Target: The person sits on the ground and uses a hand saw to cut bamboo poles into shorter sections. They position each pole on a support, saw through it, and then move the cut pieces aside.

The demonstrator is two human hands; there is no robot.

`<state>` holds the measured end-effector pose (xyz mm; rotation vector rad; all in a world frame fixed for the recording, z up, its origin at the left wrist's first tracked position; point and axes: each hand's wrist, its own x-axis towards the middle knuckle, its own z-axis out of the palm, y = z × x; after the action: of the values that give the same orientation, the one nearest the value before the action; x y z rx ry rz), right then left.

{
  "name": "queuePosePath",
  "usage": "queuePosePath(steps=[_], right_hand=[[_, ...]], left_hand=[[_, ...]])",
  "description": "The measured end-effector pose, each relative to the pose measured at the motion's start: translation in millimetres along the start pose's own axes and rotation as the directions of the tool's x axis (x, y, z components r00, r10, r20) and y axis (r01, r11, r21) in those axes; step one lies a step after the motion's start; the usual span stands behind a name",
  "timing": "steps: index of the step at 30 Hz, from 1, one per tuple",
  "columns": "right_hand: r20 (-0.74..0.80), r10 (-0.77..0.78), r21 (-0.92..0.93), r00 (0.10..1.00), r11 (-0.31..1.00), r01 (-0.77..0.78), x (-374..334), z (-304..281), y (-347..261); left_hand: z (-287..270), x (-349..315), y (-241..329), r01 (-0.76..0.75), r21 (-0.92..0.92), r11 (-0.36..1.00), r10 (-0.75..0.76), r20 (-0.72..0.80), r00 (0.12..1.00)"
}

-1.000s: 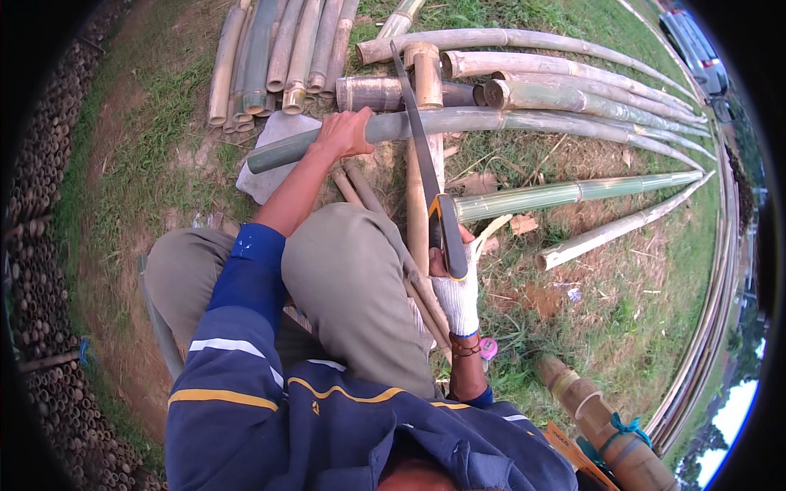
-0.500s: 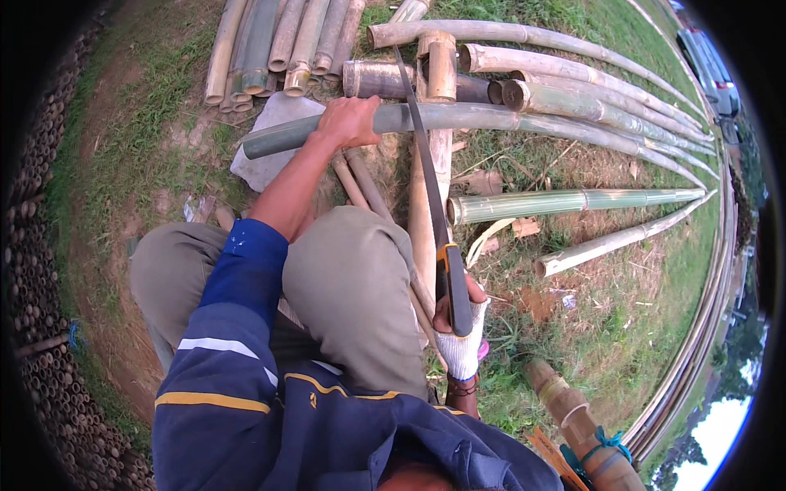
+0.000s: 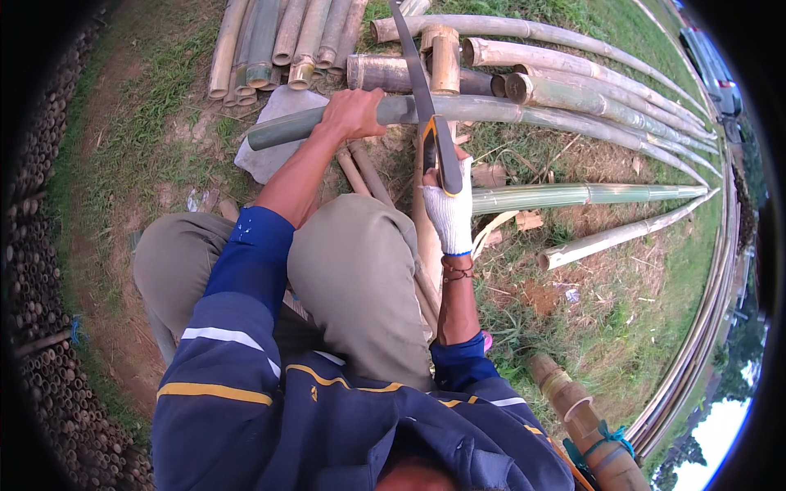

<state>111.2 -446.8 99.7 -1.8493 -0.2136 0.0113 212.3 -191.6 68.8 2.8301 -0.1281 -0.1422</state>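
My left hand (image 3: 354,114) is wrapped round a long greenish bamboo pole (image 3: 477,109), left of where the saw crosses it. The pole's cut left end sticks out over a flat grey stone (image 3: 282,110). My right hand (image 3: 451,192), in a white fingerless knitted glove, grips the black and orange handle of a hand saw (image 3: 416,69). The saw's blade lies across the pole, its tip up near the top edge of the view. Beneath the pole is a bamboo support (image 3: 442,61) with an upright stub.
Cut bamboo lengths (image 3: 286,37) lie stacked at the far left. Several long poles (image 3: 573,61) stretch away to the right, with a split green pole (image 3: 565,196) nearer. A thick bamboo post (image 3: 585,417) tied with teal cord stands at the lower right. A vehicle (image 3: 711,69) is at far right.
My right hand has pushed the saw forward, away from me, so its handle is now close to the pole. My left hand stays on the pole.
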Motion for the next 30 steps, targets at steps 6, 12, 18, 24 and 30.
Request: queuePosePath(steps=[6, 12, 18, 24, 30], right_hand=[[0.002, -0.001, -0.105, 1.000, 0.994, 0.001, -84.7, -22.6, -18.8], [0.026, 0.058, -0.168, 0.998, 0.984, -0.053, -194.4, -62.9, -22.8], [-0.020, -0.078, -0.076, 0.997, 0.994, 0.076, 11.8, 15.2, 0.3], [0.092, 0.048, -0.053, 0.995, 0.998, -0.043, -104.9, -28.6, -20.9], [-0.035, 0.111, -0.193, 0.993, 0.974, -0.115, -209.2, -67.1, -38.4]], left_hand=[[-7.0, -3.4, -7.5, 0.002, -0.004, 1.000, -0.002, 0.066, 0.998], [-3.8, -2.1, -1.2, 0.038, -0.037, 0.999, -0.035, 0.086, 0.996], [-5.6, 1.8, 7.1, 0.025, -0.021, 0.999, -0.024, 0.055, 0.998], [-12.6, -3.4, -16.4, 0.019, -0.012, 1.000, -0.018, 0.101, 0.995], [-6.2, 2.3, 6.0, 0.040, -0.037, 0.999, -0.035, 0.114, 0.993]])
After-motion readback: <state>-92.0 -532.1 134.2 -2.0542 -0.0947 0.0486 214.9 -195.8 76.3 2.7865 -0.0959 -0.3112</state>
